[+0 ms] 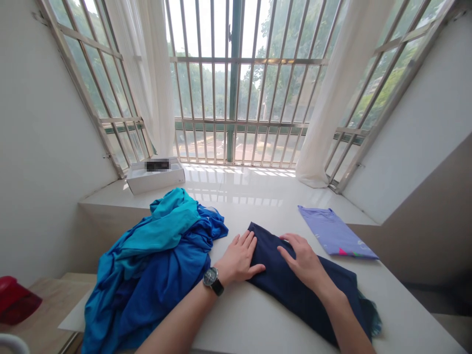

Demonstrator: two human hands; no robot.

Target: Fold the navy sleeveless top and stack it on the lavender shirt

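Navy cloth [271, 255] lies folded into a long strip on the white surface [236, 206], its long axis slanting from a far-left end, by the left hand, to a near-right end under the right forearm, where a greenish edge [375, 317] shows. The left hand [238, 258] rests flat on the far-left end — fingers extended and close together, thumb spread wide, gripping nothing. The right hand [302, 258] is over the middle, fingers loosely bent and thumb well apart; I cannot tell whether its tips touch the fabric. Toward the window, a white box [155, 183] holds a dark object [158, 164] — blurred, so unidentifiable. A rumpled blue pile [162, 246] lies left, a folded purple garment [337, 231] right.
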